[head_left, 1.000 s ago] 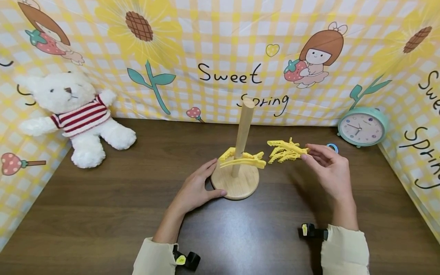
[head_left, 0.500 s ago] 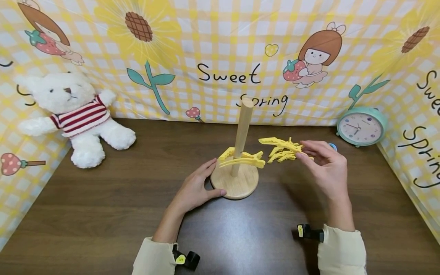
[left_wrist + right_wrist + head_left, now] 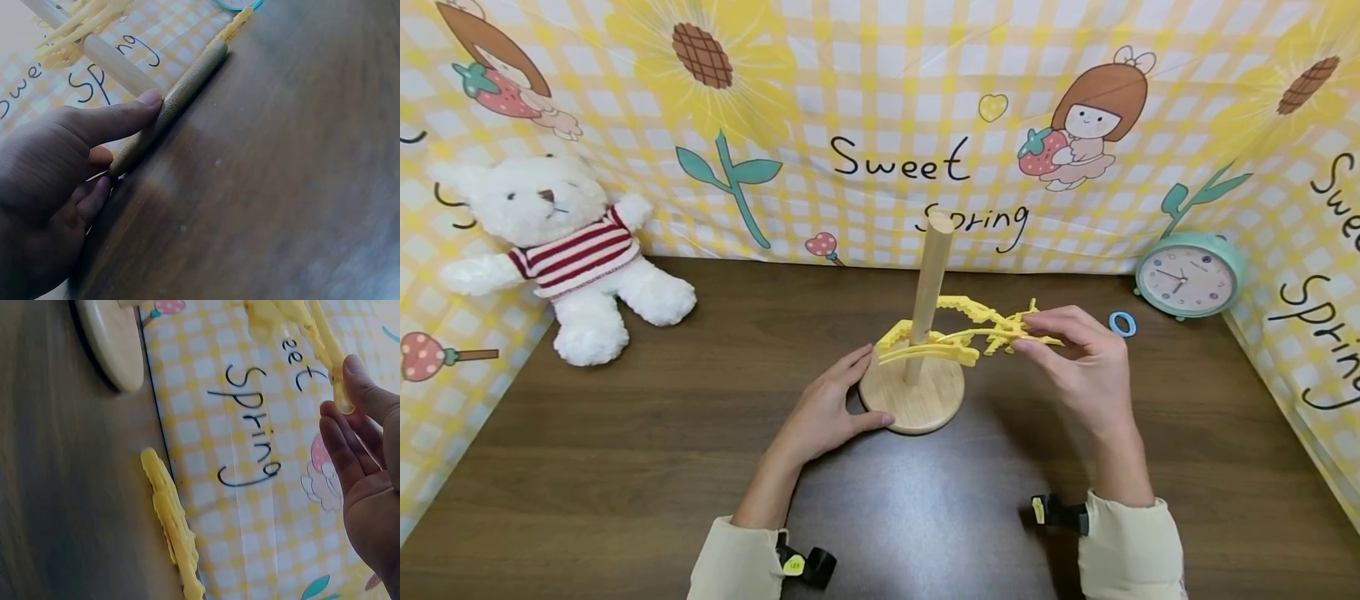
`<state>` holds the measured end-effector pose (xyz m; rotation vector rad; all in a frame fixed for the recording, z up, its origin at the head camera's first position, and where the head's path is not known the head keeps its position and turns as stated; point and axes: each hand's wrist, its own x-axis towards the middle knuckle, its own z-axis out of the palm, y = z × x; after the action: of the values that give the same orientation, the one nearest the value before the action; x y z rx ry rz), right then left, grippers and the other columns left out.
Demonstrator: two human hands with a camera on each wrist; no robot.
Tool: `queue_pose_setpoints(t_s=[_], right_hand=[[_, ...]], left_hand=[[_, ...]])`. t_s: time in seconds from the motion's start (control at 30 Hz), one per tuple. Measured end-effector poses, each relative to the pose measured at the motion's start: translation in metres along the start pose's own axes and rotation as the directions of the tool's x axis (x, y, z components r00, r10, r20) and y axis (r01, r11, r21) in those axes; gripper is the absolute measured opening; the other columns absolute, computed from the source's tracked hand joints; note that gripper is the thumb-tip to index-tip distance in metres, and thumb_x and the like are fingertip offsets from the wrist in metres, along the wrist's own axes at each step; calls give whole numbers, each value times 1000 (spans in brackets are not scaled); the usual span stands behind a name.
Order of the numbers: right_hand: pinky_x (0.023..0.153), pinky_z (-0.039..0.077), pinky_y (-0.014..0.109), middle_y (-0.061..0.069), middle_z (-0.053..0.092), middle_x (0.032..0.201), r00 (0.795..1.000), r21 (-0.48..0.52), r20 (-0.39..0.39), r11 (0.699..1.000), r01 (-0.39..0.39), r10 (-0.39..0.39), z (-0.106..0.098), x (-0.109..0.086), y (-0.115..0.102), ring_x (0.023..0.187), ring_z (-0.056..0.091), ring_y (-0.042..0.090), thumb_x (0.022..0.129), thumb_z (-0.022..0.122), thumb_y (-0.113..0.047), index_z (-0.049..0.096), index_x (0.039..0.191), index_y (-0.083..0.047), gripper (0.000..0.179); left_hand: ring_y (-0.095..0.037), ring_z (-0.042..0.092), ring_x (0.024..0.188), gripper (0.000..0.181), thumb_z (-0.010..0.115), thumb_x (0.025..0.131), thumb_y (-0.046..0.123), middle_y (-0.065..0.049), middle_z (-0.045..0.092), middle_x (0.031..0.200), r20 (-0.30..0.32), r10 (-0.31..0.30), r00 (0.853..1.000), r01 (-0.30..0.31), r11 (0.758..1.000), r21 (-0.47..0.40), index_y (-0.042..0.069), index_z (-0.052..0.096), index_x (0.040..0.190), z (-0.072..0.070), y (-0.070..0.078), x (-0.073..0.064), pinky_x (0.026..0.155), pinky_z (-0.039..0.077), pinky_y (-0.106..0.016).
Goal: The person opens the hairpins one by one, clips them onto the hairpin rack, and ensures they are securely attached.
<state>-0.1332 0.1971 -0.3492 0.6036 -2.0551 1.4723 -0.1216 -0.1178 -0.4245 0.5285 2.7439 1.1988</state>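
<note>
Yellow alligator hair clip [image 3: 977,310] comes leftward in a person's right hand [image 3: 1086,367], its spread arms moving from above the loose pile of yellow clips [image 3: 998,344] to the right-hand side of an upright wooden post [image 3: 928,283]. Thumb and fingers pinch it by the tail end, raised off the dark tabletop [image 3: 647,467]. Another yellow clip [image 3: 967,357] sits low on the post, toothed arm behind the wood and slim prongs in front. From where I stand, the tips of the two overlap, though I cannot tell whether the held clip touches the post or the lower clip. The left hand [image 3: 823,417] stays put, thumb over the top and fingers at the edge, holding the round base [image 3: 917,408]. The shift appears to bring the work from the pile to the post, the base kept steady; the second clip does not yet look seated around the wood. Behind the right hand, a blue ring [image 3: 1122,324] comes fully into sight near a mint-green alarm clock [image 3: 1187,275].
</note>
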Motion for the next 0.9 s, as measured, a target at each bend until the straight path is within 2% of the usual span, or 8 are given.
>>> queue_pose_setpoints(t_s=[0.33,0.9], right_hand=[[75,54,19,18,73,86,998,30,17,998,61,-62,22,2,-8,84,68,11,65,81,26,78,87,8,29],[76,53,17,12,76,86,993,-55,10,992,115,-114,48,0,-10,82,71,15,65,87,17,80,86,4,26]], left_hand=[[-26,30,149,95,85,83,41,-5,33,163,-3,8,1000,-8,1000,-1,1,38,155,0,0,0,116,30,-52],[-26,30,149,95,86,83,40,-4,33,163,-3,6,1000,-6,1000,5,3,38,156,-1,1,0,117,30,-51]])
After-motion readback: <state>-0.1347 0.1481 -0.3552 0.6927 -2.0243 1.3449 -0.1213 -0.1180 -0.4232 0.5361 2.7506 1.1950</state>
